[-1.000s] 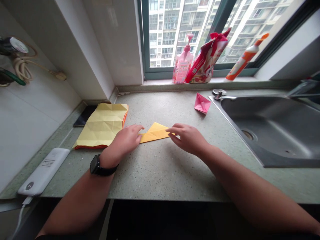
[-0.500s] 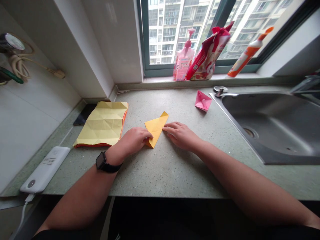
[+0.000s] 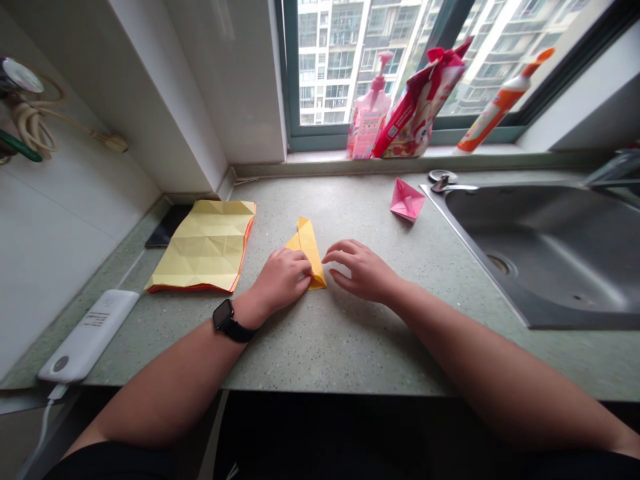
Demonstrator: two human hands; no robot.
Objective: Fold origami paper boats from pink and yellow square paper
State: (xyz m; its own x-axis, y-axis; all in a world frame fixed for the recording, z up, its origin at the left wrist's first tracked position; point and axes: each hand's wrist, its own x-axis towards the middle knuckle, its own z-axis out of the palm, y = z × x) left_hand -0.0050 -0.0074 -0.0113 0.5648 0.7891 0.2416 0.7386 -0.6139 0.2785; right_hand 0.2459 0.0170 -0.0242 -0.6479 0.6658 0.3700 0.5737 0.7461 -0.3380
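While left fingers (image 3: pixel 299 259), clamped on orange-yellow paper (image 3: pixel 311 245), hide its near-left part, right fingers (image 3: pixel 344 256) stand open.

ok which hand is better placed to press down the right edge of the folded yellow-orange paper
Probably the right hand: it looks empty and hovers just beside that edge of the folded yellow-orange paper. The left hand is on the paper's left side, covering part of it.

1. I get daylight from the window (image 3: pixel 456 20) beyond the far edge of the counter (image 3: pixel 295 353)
2. Glare in the sink (image 3: pixel 545 267), darkness below the near edge
3. My picture's sides stretch
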